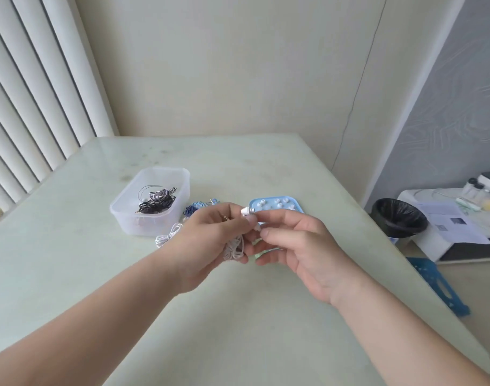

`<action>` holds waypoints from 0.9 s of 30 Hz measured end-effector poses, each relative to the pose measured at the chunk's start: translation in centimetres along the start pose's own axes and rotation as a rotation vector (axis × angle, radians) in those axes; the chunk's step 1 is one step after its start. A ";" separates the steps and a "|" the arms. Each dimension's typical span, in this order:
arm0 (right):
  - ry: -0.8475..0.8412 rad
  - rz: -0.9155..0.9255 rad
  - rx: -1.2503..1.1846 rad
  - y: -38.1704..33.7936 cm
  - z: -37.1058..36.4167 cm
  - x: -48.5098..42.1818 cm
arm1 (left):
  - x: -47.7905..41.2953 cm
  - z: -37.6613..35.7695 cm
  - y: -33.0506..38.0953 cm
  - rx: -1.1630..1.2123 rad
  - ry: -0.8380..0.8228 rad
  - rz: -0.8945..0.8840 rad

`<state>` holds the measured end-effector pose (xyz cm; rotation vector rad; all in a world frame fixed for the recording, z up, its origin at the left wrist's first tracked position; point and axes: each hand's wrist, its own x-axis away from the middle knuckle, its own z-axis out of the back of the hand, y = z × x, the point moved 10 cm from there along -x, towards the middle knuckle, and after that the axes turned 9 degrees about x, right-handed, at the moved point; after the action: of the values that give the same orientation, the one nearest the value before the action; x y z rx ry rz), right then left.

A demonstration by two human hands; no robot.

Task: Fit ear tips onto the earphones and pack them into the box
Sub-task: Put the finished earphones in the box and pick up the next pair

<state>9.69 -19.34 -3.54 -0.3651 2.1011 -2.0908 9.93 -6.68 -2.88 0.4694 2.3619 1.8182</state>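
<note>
Over on the left of the pale green table [71, 274], a clear rectangular plastic box [149, 222] is holding coiled black-and-white earphones [156, 201]. Just right of it, the left hand [210, 240] is gripping a bundled white wired earphone [234, 250], its fingertips pinching the bud. The right hand [302, 246] is pinching the same bud from below with thumb and forefinger, in front of a light blue plastic tray [297, 201] of white ear tips [279, 205].

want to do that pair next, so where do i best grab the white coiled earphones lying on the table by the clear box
I'd pinch the white coiled earphones at the waist where the loops meet, coming from above and the near side: the coil lies flat, and the clear box stands close behind it.
</note>
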 end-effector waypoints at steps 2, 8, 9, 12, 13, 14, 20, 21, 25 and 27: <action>0.047 0.016 0.031 0.5 1.2 0.1 | -0.6 -0.7 -1.1 -0.008 0.014 -0.014; 0.202 0.015 0.129 1.6 4.6 0.1 | -2.0 -2.0 -3.2 -0.103 0.067 -0.129; 0.224 -0.003 0.125 2.0 5.1 0.1 | -2.0 -2.4 -3.5 -0.103 0.060 -0.143; 0.221 -0.022 0.164 2.6 5.6 0.1 | -1.7 -2.7 -4.1 -0.085 0.066 -0.168; 0.205 -0.019 0.184 2.7 5.5 0.1 | -1.6 -2.6 -4.1 -0.101 0.081 -0.185; 0.192 -0.014 0.198 2.9 5.4 0.1 | -1.5 -2.4 -4.2 -0.112 0.103 -0.202; 0.183 0.012 0.274 3.0 5.3 0.3 | -1.0 -0.8 -4.8 -0.098 0.193 -0.198; 0.179 0.000 0.271 3.2 5.4 0.3 | -0.9 -0.7 -5.0 -0.104 0.199 -0.193; 0.118 -0.081 0.192 4.2 5.0 0.4 | -0.9 -0.7 -5.2 -0.127 0.179 -0.197; 0.099 -0.105 0.163 4.4 4.9 0.5 | -1.0 -1.0 -5.4 -0.127 0.155 -0.191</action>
<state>10.31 -24.17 -7.98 -0.3643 1.9846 -2.3674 9.65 -9.13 -7.92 0.0881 2.2752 1.9610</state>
